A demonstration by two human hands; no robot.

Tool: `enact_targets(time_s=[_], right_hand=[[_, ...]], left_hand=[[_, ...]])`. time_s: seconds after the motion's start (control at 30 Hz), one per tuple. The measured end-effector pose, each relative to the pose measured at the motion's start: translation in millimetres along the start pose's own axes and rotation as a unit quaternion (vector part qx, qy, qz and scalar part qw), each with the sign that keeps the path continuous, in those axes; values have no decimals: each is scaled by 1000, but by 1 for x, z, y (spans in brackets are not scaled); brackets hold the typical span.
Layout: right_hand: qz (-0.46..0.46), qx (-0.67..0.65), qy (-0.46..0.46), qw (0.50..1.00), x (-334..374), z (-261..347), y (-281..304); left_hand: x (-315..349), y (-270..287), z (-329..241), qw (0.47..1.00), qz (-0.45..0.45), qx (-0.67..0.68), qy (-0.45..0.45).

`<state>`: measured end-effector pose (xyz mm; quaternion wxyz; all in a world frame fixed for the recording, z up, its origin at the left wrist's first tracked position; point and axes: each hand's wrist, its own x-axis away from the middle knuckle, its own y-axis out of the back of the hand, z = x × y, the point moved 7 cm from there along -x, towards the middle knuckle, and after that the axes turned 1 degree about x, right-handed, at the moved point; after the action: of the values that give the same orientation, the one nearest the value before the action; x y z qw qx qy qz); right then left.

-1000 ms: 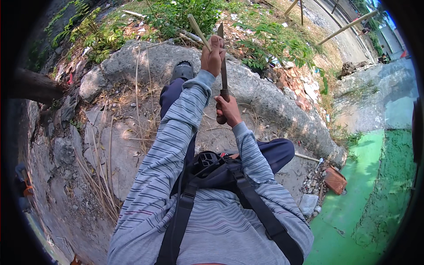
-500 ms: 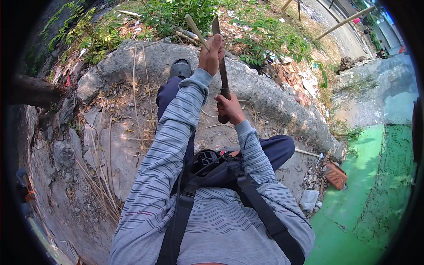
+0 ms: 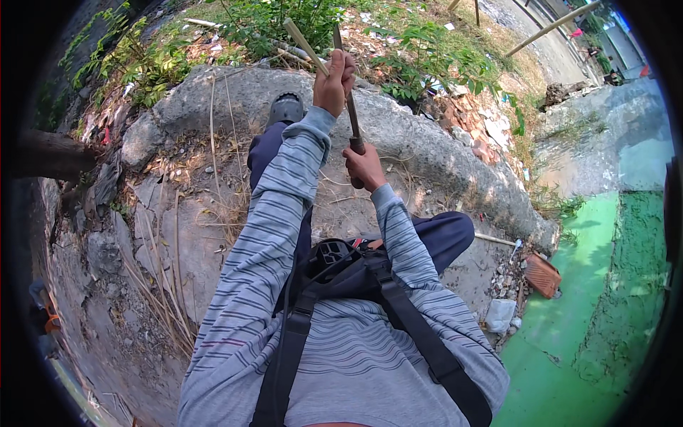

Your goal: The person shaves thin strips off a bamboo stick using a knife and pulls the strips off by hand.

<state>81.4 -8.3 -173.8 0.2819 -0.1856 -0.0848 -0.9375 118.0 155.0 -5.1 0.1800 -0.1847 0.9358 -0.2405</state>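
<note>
My left hand (image 3: 331, 87) is raised in front of me, its fingers closed around a pale split strip of bamboo (image 3: 302, 43) that slants up and to the left. In my right hand (image 3: 366, 168), lower and closer to my body, is the wooden handle of a machete (image 3: 352, 114). Its long dark blade runs upward beside the left hand, and the tip shows above the fingers. Those fingers hide part of the blade and the lower end of the bamboo, so I cannot tell exactly where the two touch.
A long concrete ledge (image 3: 427, 153) curves across in front, with my left shoe (image 3: 286, 108) against it. Thin strips (image 3: 176, 249) lie on the cracked ground at left. Green shrubs (image 3: 427, 67) grow beyond the ledge. An orange-brown block (image 3: 542, 276) sits by the green-painted surface (image 3: 562, 320).
Both hands have shifted slightly up and to the left with the bamboo and machete, and the blade leans a little more to the left. Both grips stay closed.
</note>
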Motion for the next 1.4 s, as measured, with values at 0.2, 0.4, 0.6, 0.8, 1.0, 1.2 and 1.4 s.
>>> enact_targets(time_s=[0.2, 0.4, 0.6, 0.8, 1.0, 1.2, 1.4], right_hand=[[-29, 34, -71, 997, -31, -63, 15], [-25, 71, 42, 996, -12, -11, 3], [-48, 36, -96, 994, -53, -123, 36], [-98, 85, -172, 977, -35, -167, 68], [-32, -5, -83, 996, -14, -76, 26], [-9, -57, -7, 998, -21, -36, -7], [-76, 16, -171, 982, -56, -167, 41]], left_hand=[[1, 5, 7, 1000, -9, 9, 3], [0, 15, 4, 1000, 11, 8, 15], [0, -4, 0, 1000, 7, -7, 7], [2, 5, 9, 1000, 22, -3, 22], [-6, -2, 10, 1000, -3, 21, 17], [-8, -4, 1, 999, -26, -4, -20], [-5, -14, 8, 1000, -19, -7, -10]])
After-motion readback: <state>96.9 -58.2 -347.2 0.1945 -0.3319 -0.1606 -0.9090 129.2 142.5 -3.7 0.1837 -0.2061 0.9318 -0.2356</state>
